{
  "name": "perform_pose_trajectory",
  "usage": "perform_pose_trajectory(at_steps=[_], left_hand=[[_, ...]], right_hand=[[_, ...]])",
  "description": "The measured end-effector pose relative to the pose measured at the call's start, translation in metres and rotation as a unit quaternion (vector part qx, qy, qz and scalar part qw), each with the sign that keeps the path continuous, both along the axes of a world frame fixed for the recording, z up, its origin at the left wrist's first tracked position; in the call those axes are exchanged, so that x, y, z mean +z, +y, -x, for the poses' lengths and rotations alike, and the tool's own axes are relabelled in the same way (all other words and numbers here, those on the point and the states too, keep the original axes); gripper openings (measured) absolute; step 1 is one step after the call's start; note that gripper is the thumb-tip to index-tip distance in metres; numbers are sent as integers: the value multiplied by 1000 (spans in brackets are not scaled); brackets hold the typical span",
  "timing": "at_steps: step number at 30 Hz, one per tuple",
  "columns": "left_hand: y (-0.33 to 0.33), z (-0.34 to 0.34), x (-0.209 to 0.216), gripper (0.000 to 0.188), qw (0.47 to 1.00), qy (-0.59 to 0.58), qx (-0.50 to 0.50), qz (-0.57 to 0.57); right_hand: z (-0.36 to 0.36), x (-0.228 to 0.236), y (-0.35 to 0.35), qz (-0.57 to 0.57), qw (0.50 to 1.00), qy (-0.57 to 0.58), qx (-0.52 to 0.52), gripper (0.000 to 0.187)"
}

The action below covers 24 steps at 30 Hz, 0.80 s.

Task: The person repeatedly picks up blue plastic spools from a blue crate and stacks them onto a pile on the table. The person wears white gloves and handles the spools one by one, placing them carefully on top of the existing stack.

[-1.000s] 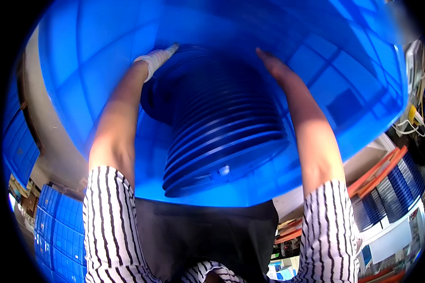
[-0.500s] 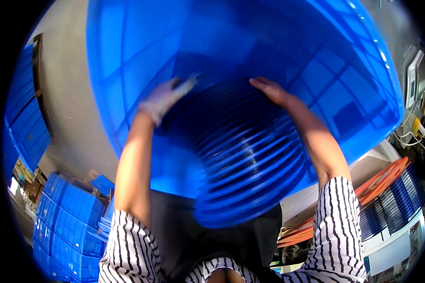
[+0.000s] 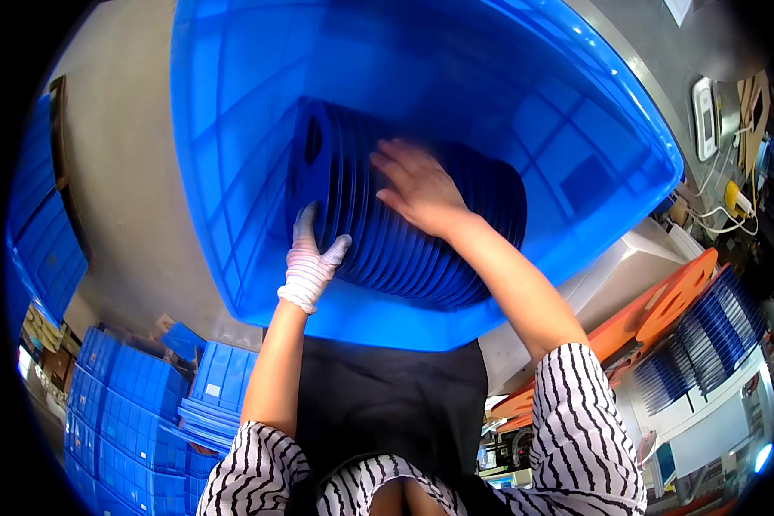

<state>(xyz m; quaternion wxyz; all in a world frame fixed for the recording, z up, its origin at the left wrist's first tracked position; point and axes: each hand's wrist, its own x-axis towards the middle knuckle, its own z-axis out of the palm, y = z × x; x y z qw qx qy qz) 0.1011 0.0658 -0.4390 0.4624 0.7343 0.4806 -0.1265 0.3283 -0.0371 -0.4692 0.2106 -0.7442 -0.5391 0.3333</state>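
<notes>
Grey concrete floor (image 3: 120,172) runs under everything, with stacked blue plastic crates (image 3: 129,404) low to the left of the grip and orange racks holding upright blue plates (image 3: 697,335) off to the right. Tilted toward the person is a large blue plastic tub (image 3: 576,112), and inside it, lying on its side, sits a thick stack of thin round blue plastic discs (image 3: 404,232).

The left hand (image 3: 310,258), in a white knit glove, cups the near lower edge of the stack, fingers spread and curved against the rims. The bare right hand (image 3: 417,189) lies flat on top of the stack, fingers splayed and pressing down; neither hand pinches anything.

Each disc looks stiff and light, but the whole stack probably weighs a fair bit and its smooth faces could slide apart. A hold at both end faces, squeezing inward, would likely keep it together.
</notes>
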Motion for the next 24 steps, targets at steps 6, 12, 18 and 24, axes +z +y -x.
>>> perform_pose_trajectory(at_steps=[6, 12, 18, 24], left_hand=[[-5, -17, 19, 87, 995, 53, 50, 62], [-26, -36, 73, 79, 996, 36, 22, 73], [-26, 25, 99, 72, 990, 66, -119, 34], [-62, 79, 171, 58, 972, 155, -127, 126]], right_hand=[[18, 61, -41, 12, 976, 40, -212, 60], [45, 148, -126, -9, 953, -5, -303, 60], [41, 268, -264, -17, 925, 14, -380, 58], [-104, 385, -461, -63, 753, -143, -640, 65]])
